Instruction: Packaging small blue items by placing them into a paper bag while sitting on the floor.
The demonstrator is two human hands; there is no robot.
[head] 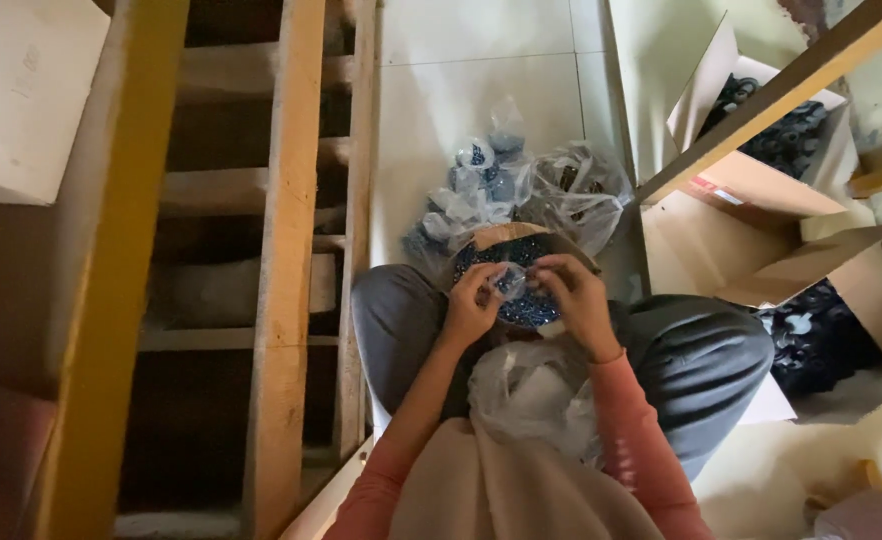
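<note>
Both my hands meet over a round bowl (506, 240) of small dark blue pieces that sits between my knees. My left hand (473, 303) and my right hand (573, 298) each pinch the same small clear plastic bag (512, 281) just above the bowl. Whether the little bag has anything in it is too small to tell. A crumpled clear plastic bag (531, 392) lies on my lap below my hands.
Filled clear bags (481, 185) and a larger plastic bag (581, 190) lie on the tiled floor beyond the bowl. Open cardboard boxes (761, 190) of dark parts (821, 335) stand at the right. A wooden ladder-like frame (286, 250) and a yellow beam (111, 270) rise at left.
</note>
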